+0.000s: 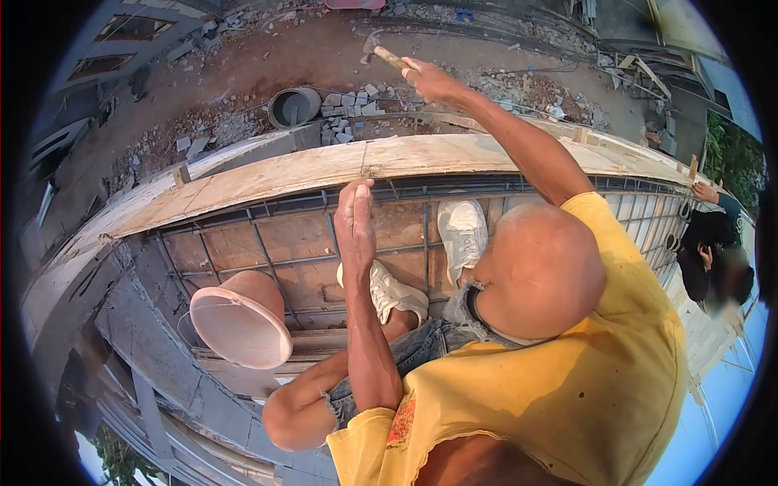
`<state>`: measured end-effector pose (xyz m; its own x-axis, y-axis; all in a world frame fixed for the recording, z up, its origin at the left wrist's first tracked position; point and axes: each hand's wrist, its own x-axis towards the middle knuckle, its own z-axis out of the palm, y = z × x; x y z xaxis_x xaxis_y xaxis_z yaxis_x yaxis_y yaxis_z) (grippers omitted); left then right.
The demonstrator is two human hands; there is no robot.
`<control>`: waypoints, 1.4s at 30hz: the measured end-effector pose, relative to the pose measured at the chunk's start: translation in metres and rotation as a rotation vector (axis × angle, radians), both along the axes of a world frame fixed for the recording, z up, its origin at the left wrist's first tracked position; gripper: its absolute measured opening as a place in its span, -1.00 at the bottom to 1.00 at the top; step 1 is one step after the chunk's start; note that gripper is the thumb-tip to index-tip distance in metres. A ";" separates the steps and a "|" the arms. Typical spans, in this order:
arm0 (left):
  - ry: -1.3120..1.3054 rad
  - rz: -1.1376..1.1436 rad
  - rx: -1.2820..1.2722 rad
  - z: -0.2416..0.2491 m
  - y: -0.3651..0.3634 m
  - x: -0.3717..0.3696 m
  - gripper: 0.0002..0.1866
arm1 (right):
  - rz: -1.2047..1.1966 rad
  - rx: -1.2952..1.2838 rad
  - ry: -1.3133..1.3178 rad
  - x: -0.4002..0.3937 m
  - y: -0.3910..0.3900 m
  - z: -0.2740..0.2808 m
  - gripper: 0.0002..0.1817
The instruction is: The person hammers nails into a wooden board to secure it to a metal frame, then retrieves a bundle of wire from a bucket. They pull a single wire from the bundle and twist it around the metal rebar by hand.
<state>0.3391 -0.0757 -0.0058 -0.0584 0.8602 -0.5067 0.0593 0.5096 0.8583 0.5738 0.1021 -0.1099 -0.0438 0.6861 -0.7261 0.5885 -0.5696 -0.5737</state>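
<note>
The right hand (pixel 428 78) is closed tight around the handle of a hammer (pixel 378 50), raised far above the wooden board (pixel 324 170) so the head has room to swing down. The left hand (pixel 355 223) reaches to the board's near edge, fingers pinched together as if steadying a nail there, though nothing is clear enough to tell. Steel bars (pixel 267 263) lie under the white shoes (pixel 463 235), and a pink bucket (pixel 241 320) lies tipped at the left. Another person (pixel 717 259) crouches at the right.

My hammer (pixel 378 50) has a wooden handle and dull metal head; the plank (pixel 324 170) is rough, pale wood over rusty steel rebar (pixel 267 263).
</note>
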 end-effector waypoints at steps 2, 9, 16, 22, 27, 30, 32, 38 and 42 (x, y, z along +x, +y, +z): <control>0.010 -0.011 -0.018 0.001 -0.002 -0.001 -0.60 | -0.122 0.258 -0.119 -0.023 -0.006 -0.005 -0.42; -0.058 -0.012 0.001 -0.001 -0.001 -0.002 -0.63 | 0.449 -0.319 0.011 -0.007 -0.024 -0.022 -0.42; -0.043 -0.004 0.036 -0.001 0.000 0.001 -0.64 | 0.496 -0.220 -0.048 -0.011 -0.051 -0.035 -0.41; -0.019 0.014 0.059 0.013 0.000 0.001 -0.59 | 0.394 -0.215 0.032 0.016 -0.045 0.015 -0.43; 0.208 0.121 0.208 -0.003 -0.018 -0.017 -0.60 | -0.143 0.262 -0.227 0.093 -0.140 0.062 -0.34; -0.038 0.113 -0.105 0.028 -0.018 -0.009 -0.65 | -0.478 0.428 -0.417 0.122 -0.241 0.136 -0.52; -0.171 0.045 -0.230 0.049 -0.029 0.001 -0.64 | -0.568 0.437 -0.519 0.138 -0.317 0.175 -0.59; -0.071 -0.125 -0.225 0.053 -0.068 -0.006 -0.54 | -0.376 0.225 -0.899 0.156 -0.559 0.126 -0.62; 0.274 -0.412 -0.152 0.056 -0.116 -0.008 -0.64 | -0.404 -0.544 -0.751 0.121 -0.631 0.092 -0.56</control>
<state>0.3307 -0.1914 0.0500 0.1211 0.7577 -0.6412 0.4938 0.5144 0.7011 0.6951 -0.5294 -0.0181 0.7158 0.1163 -0.6886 0.3956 -0.8801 0.2627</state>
